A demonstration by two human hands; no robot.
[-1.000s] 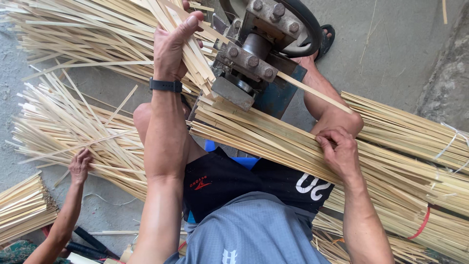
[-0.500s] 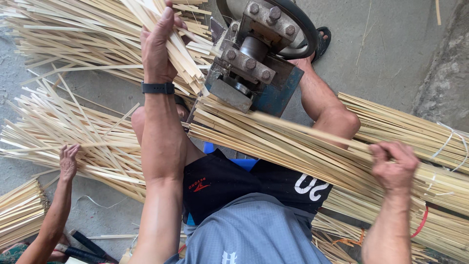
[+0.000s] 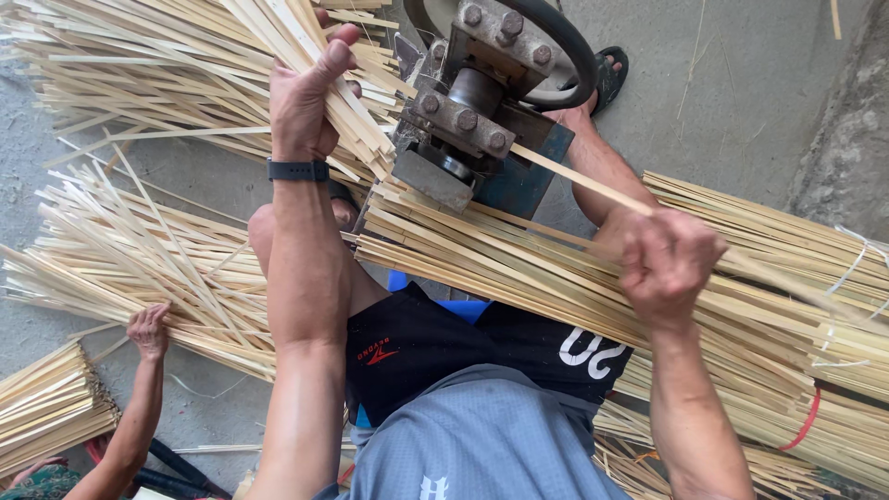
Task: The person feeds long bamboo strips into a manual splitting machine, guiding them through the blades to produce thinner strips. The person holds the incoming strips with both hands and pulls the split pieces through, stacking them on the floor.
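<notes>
Left hand: we are closing our left hand (image 3: 310, 97) around a fan of pale bamboo strips (image 3: 306, 56) on the far side of the machine; a dark wristband (image 3: 297, 170) is sitting on that wrist.
Right hand: we are clenching our right hand (image 3: 669, 262) into a fist on a single bamboo slat (image 3: 579, 179), which is running from the fist up into the machine.
Machine: the grey bolted metal machine (image 3: 474, 106) is standing between our two hands, with a black wheel rim (image 3: 556, 42) curving behind it and partly cut off at the top edge.
Hidden: we are not seeing where the slat enters the machine, as the steel block is covering it; beyond our fist the slat is blurring out.
Bundle: the long bamboo bundle (image 3: 556, 278) is lying across our lap beneath the right hand, its far end tied with a red band (image 3: 804, 424) and white cord (image 3: 857, 268).
Floor: loose strips (image 3: 120, 259) are spreading over the concrete floor (image 3: 741, 93).
Other person: another person's hand (image 3: 148, 331) is resting on those loose strips, beside a tied stack (image 3: 46, 407) that is cut off at the left edge.
</notes>
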